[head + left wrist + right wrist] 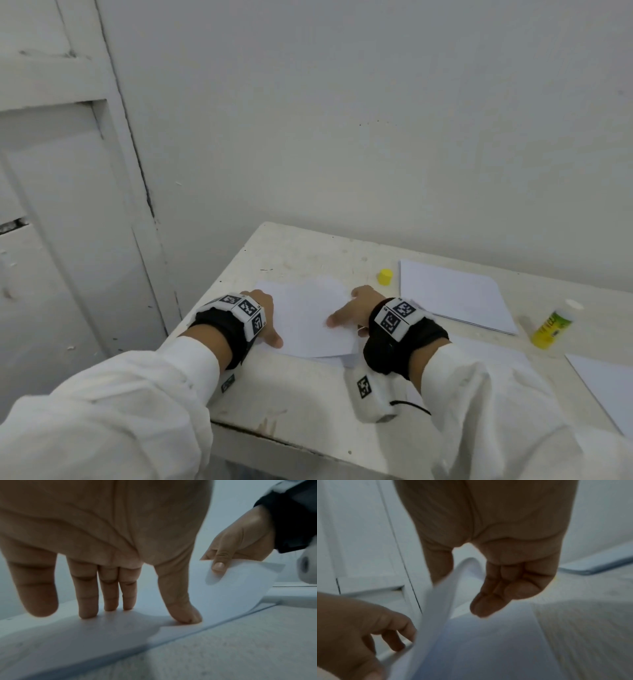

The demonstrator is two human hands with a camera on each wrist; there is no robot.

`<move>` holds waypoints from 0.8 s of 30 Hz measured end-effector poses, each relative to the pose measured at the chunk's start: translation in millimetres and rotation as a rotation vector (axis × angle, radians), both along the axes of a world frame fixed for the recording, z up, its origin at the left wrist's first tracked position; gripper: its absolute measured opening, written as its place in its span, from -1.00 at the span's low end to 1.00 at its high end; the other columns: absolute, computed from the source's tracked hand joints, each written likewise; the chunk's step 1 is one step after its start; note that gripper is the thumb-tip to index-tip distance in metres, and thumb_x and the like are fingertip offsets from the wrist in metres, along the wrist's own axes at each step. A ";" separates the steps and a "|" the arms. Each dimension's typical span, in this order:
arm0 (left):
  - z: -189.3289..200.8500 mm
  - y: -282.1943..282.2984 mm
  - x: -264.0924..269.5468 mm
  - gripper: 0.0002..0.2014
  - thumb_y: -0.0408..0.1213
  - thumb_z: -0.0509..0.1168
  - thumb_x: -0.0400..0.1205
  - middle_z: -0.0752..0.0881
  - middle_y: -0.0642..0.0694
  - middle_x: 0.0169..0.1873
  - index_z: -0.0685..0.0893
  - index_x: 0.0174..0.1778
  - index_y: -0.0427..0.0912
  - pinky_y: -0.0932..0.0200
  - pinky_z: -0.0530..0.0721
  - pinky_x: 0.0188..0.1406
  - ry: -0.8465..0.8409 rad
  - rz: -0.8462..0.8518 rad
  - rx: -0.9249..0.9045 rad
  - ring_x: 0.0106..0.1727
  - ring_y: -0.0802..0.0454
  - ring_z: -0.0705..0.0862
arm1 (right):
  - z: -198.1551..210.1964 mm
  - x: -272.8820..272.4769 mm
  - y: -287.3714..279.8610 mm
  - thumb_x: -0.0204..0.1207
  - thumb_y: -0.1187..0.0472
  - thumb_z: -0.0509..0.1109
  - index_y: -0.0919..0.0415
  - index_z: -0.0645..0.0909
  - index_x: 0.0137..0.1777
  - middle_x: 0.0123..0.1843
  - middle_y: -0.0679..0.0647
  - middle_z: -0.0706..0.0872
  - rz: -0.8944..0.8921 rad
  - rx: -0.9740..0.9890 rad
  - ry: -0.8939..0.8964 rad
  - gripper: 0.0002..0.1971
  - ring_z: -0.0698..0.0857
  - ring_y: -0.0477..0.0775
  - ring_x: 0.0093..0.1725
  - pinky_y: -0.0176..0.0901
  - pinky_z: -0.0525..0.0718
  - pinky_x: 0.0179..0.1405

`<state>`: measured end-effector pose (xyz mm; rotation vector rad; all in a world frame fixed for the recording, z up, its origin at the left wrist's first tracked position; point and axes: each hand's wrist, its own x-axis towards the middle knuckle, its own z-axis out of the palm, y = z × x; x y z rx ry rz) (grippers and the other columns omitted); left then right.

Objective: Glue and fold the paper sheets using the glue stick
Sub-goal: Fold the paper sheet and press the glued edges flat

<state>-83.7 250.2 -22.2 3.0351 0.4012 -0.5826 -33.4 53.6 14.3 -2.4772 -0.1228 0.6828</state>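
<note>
Left hand [262, 317]: fingers [88, 595] straight, pressing the paper sheet [308, 318] flat near its left edge. Right hand [356, 310]: thumb and forefinger pinch the sheet's right edge, which is lifted and curling over toward the left; the remaining fingers are loosely curled. The sheet lies at the near-left part of the counter [308, 253].

Step in hand, by judgement: folding. To do it well, bring the lifted edge square onto the opposite edge, keep the left hand anchoring, then crease from the middle outward. Whether glue is already applied cannot be told; the wrist views are blurred.

The glue stick [551, 329] lies uncapped to the right, its yellow cap [385, 277] standing apart; a paper stack [455, 294] lies between them. The counter is worn white, set against a white wall [376, 120] beside a panelled door [68, 205]
</note>
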 end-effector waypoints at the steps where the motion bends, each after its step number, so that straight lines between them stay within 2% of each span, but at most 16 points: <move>1: -0.4 0.0 -0.3 -0.25 0.22 0.52 0.33 0.67 -0.10 0.21 0.60 0.33 -0.18 0.02 0.63 0.23 -0.001 0.002 -0.004 0.21 -0.11 0.67 | -2.1 -2.3 -1.6 0.28 0.14 0.66 0.33 0.50 0.10 -0.04 0.16 0.65 -0.057 0.048 0.033 -0.49 0.66 0.14 -0.10 -0.10 0.63 -0.12; 2: -0.6 -0.1 -0.9 -0.24 0.22 0.52 0.33 0.66 -0.10 0.22 0.59 0.34 -0.19 0.03 0.63 0.24 -0.002 0.003 -0.010 0.22 -0.11 0.67 | -5.6 -4.4 -2.9 0.31 0.17 0.64 0.34 0.54 0.03 -0.13 0.16 0.66 -0.094 0.078 0.058 -0.57 0.65 0.14 -0.18 -0.09 0.62 -0.12; 3: -0.2 -0.3 -1.7 -0.23 0.22 0.51 0.34 0.65 -0.11 0.24 0.58 0.35 -0.20 0.02 0.62 0.25 -0.007 0.006 -0.016 0.23 -0.12 0.66 | -8.9 -6.7 -3.6 0.32 0.18 0.63 0.36 0.59 0.04 -0.12 0.17 0.68 -0.115 0.098 0.078 -0.59 0.65 0.16 -0.18 -0.08 0.62 -0.08; 6: 1.6 -0.9 -5.3 -0.20 0.23 0.51 0.34 0.61 -0.11 0.28 0.54 0.39 -0.19 -0.02 0.60 0.28 -0.026 0.024 -0.043 0.27 -0.13 0.63 | -13.5 -17.0 -1.8 0.37 0.19 0.59 0.38 0.56 0.32 0.26 0.22 0.66 -0.120 0.128 0.059 -0.46 0.65 0.25 0.23 -0.03 0.62 0.23; 7: 1.9 -0.5 -7.3 -0.19 0.23 0.51 0.33 0.59 -0.11 0.29 0.52 0.40 -0.18 -0.03 0.59 0.29 -0.034 0.036 -0.062 0.28 -0.14 0.61 | -14.1 -19.9 -0.9 0.40 0.21 0.56 0.38 0.55 0.34 0.30 0.22 0.64 -0.110 0.127 0.048 -0.47 0.62 0.24 0.29 -0.05 0.60 0.27; 10: -1.5 5.0 -13.8 -0.06 0.23 0.57 0.23 0.48 -0.11 0.35 0.40 0.43 -0.16 -0.07 0.54 0.34 -0.106 0.119 -0.162 0.33 -0.14 0.55 | -12.8 -27.4 -0.2 0.42 0.29 0.50 0.35 0.60 0.28 0.20 0.19 0.66 -0.098 0.173 0.045 -0.58 0.64 0.19 0.20 -0.10 0.60 0.20; 12: -1.1 10.8 -18.0 0.03 0.21 0.62 0.17 0.41 -0.10 0.37 0.29 0.46 -0.13 -0.06 0.49 0.38 -0.163 0.217 -0.261 0.37 -0.12 0.50 | -11.4 -32.2 0.9 0.37 0.33 0.51 0.33 0.61 0.24 0.15 0.17 0.67 -0.101 0.241 0.084 -0.59 0.65 0.18 0.12 -0.07 0.64 0.17; 15: 5.7 21.6 -15.1 0.10 -0.03 0.65 0.28 0.38 -0.16 0.48 0.08 0.58 -0.18 -0.04 0.38 0.47 -0.225 0.381 -0.507 0.49 -0.16 0.41 | -10.9 -36.0 2.7 0.29 0.37 0.50 0.39 0.67 0.16 0.17 0.28 0.71 -0.094 0.297 0.107 -0.61 0.69 0.30 0.17 0.10 0.68 0.22; 17: 12.8 28.4 -10.5 0.17 -0.23 0.62 0.37 0.36 -0.21 0.55 -0.14 0.66 -0.18 -0.08 0.29 0.53 -0.247 0.437 -0.644 0.56 -0.18 0.35 | -10.6 -37.9 2.4 0.29 0.36 0.48 0.37 0.68 0.09 0.09 0.26 0.71 -0.083 0.318 0.117 -0.67 0.69 0.30 0.15 0.05 0.67 0.18; 19: 17.1 35.0 -5.8 0.18 -0.34 0.57 0.42 0.36 -0.21 0.56 -0.25 0.67 -0.17 -0.05 0.28 0.53 -0.260 0.440 -0.693 0.57 -0.18 0.33 | -10.1 -38.9 1.3 0.25 0.36 0.48 0.32 0.67 -0.04 -0.01 0.21 0.68 -0.083 0.354 0.144 -0.75 0.68 0.31 0.13 0.05 0.64 0.13; 21: 19.6 38.6 -2.7 0.07 -0.39 0.51 0.48 0.36 -0.20 0.56 -0.16 0.69 -0.15 0.03 0.32 0.44 -0.268 0.434 -0.744 0.56 -0.17 0.36 | -10.9 -39.0 0.7 0.08 0.33 0.47 0.27 0.65 -0.17 -0.04 0.21 0.69 -0.104 0.397 0.162 -0.73 0.68 0.36 0.16 0.14 0.65 0.18; 24: 15.9 42.3 2.5 -0.08 -0.32 0.51 0.50 0.31 -0.15 0.59 0.09 0.68 -0.14 0.08 0.34 0.44 -0.252 0.418 -0.718 0.56 -0.14 0.35 | -13.7 -39.5 -0.1 -0.10 0.27 0.43 0.28 0.69 -0.09 0.08 0.26 0.74 -0.114 0.427 0.173 -0.53 0.69 0.34 0.18 0.21 0.65 0.25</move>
